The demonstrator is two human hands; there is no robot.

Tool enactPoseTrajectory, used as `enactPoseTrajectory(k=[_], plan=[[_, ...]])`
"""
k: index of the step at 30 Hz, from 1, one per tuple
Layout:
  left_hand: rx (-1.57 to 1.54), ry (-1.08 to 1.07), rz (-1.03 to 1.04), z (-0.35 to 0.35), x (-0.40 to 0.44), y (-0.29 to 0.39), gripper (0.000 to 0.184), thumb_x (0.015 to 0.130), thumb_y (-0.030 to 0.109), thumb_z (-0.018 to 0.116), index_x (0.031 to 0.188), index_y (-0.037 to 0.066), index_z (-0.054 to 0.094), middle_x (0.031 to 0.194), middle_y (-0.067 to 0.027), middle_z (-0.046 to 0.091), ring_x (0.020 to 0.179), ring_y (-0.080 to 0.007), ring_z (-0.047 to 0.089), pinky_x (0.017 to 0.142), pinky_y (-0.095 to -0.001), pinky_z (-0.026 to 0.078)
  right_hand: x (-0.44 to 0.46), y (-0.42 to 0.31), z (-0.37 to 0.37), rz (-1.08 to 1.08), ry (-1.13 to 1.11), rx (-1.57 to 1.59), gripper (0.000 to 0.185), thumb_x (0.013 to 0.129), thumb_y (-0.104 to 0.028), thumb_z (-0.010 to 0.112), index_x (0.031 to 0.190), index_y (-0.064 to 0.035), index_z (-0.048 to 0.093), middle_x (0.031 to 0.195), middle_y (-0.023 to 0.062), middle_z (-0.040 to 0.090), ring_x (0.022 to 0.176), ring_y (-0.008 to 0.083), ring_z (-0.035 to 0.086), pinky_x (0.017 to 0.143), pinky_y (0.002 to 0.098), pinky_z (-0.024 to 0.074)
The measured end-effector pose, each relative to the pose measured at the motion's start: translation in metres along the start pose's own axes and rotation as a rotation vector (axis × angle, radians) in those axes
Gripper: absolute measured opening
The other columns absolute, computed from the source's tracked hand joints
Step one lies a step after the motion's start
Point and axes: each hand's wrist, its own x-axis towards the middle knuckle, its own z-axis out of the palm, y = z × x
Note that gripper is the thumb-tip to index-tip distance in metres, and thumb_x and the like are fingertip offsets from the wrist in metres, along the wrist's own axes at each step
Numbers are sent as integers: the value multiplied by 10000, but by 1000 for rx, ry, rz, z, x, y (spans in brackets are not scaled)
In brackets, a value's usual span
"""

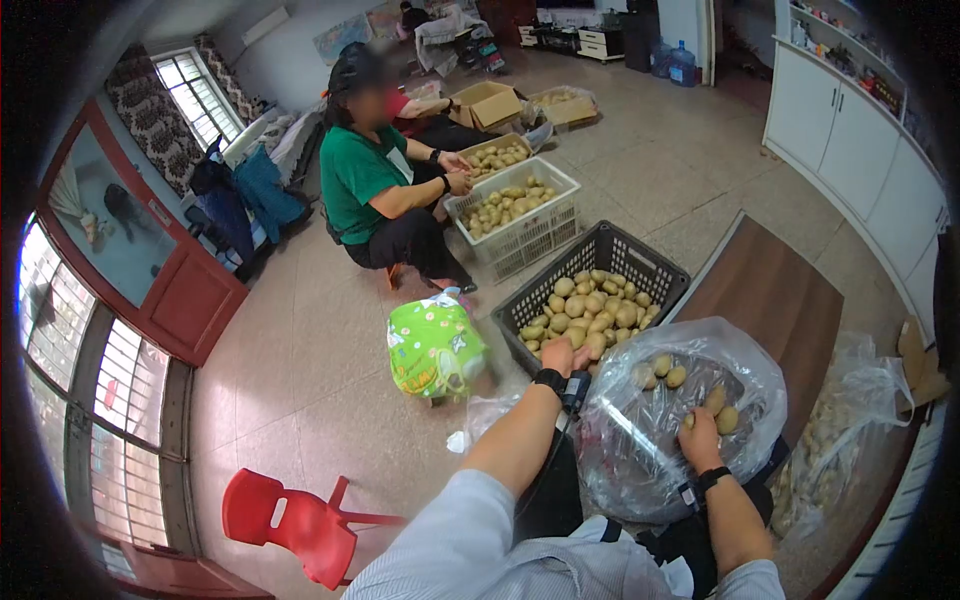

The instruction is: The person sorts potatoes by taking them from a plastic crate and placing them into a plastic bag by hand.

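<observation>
My left hand reaches over the near rim of a black plastic crate full of potatoes. Its fingers are curled around a potato at the near side of the heap, partly hidden by the hand. My right hand is over a clear plastic bag spread open in front of me. Its fingers are closed on a potato, of which a small part shows. Several loose potatoes lie in the bag, some just beyond my right hand.
A brown board lies right of the crate, with another filled plastic bag beyond it. A green-covered stool and a red chair stand left. A person in green sits by a white crate of potatoes; another person sits behind.
</observation>
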Motion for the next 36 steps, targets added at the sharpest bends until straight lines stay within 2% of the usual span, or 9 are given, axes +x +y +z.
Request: enactPoseTrajectory(k=[2, 4, 5, 7, 9, 11, 17, 29, 36], plan=[[16, -12, 16, -7, 10, -5, 229, 913, 143, 508, 1073, 6, 419, 1053, -147, 505, 914, -327, 612, 793, -429, 562, 4, 30, 29, -33, 87, 46, 268, 793, -109, 591, 1042, -18, 555, 935, 169, 602, 820, 351, 610, 727, 419, 509], [28, -71, 57, -17, 28, -17, 240, 909, 160, 512, 1081, 10, 436, 1060, -145, 503, 906, -337, 605, 784, -439, 561, 9, 54, 53, 294, -47, 519, 249, 857, -134, 537, 1073, -11, 538, 851, 117, 605, 637, 253, 617, 509, 351, 496], [35, -97, 75, -23, 38, -24, 246, 907, 168, 514, 1084, 12, 445, 1064, -144, 503, 903, -342, 602, 779, -444, 561, 8, 54, 52, 294, -46, 519, 249, 857, -134, 537, 1073, -11, 538, 851, 117, 605, 637, 253, 617, 509, 351, 496], [85, -49, 57, -8, 23, -19, 242, 904, 169, 509, 1084, 16, 454, 1055, -143, 507, 905, -346, 600, 768, -453, 561, 7, 1, 7, 673, -144, 1080, 269, 893, -145, 497, 1123, -5, 513, 840, 80, 584, 563, 163, 582, 393, 277, 426], [186, 90, -21, 14, 0, -9, 216, 901, 147, 488, 1074, 23, 453, 1015, -143, 524, 920, -345, 604, 753, -467, 563, 10, -2, -1, 680, -218, 1116, 297, 883, -136, 515, 1147, -1, 500, 839, 81, 584, 573, 161, 582, 413, 270, 437], [288, -22, -44, 22, -14, -9, 206, 902, 159, 496, 1057, 28, 461, 996, -139, 529, 897, -337, 609, 726, -458, 565, 13, -6, -2, 688, -294, 1151, 328, 872, -127, 532, 1171, 2, 487, 838, 81, 584, 582, 160, 583, 433, 264, 447], [658, -345, -252, 47, -45, -13, 289, 912, 237, 535, 1115, 44, 464, 1010, -108, 569, 780, -243, 642, 626, -356, 561, 23, -55, -8, 457, -323, 1076, 339, 866, -77, 557, 1189, -1, 484, 840, 67, 587, 604, 147, 588, 479, 248, 467], [956, -659, -495, 68, -70, -9, 364, 919, 372, 542, 1106, 60, 561, 1051, -106, 613, 669, -184, 652, 524, -294, 544, 48, -113, -16, 245, -485, 961, 248, 979, -235, 442, 1062, -17, 523, 755, 24, 574, 538, 80, 504, 459, 225, 413], [935, -910, -426, 38, -30, -24, 355, 938, 333, 528, 1178, 71, 535, 1072, -66, 589, 854, -168, 623, 654, -310, 544, 43, -104, -3, -26, -265, 857, 241, 954, -210, 476, 1044, -16, 587, 724, 12, 579, 590, 71, 502, 518, 236, 406]])
